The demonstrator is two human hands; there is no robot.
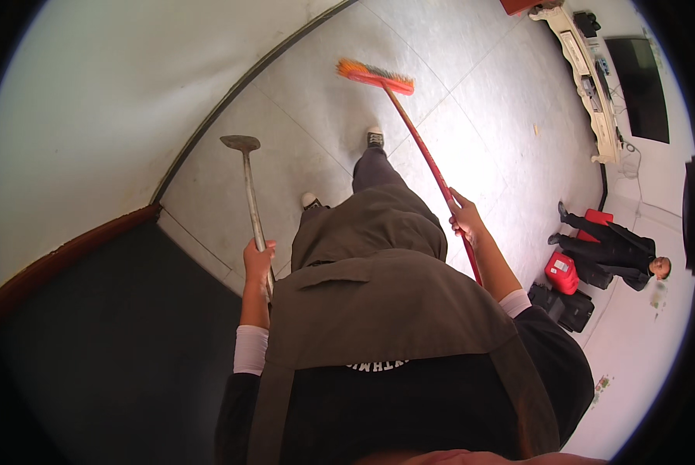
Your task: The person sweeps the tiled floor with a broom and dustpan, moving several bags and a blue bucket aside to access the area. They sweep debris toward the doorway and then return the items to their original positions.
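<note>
My left hand [258,261] is closed around the pale shaft of a long-handled hoe-like tool [251,197]. Its flat, flared head [240,142] points away from me, left of my feet, and looks worn and dark. In my right hand [465,216] is the red handle of a push-type broom [417,139]. The broom's red head [380,80], with orange and dark bristles, is out ahead of my right shoe [375,138]. Whether either head touches the floor I cannot tell. Both lower shaft ends are partly hidden by my arms and brown apron [382,308].
A white wall [121,104] with dark skirting runs along the left, beside a dark doorway area [126,325]. A cream TV cabinet [583,87] and a screen [638,87] line the right. A person [620,250] stands there by red cases [562,272] and black cases [574,311].
</note>
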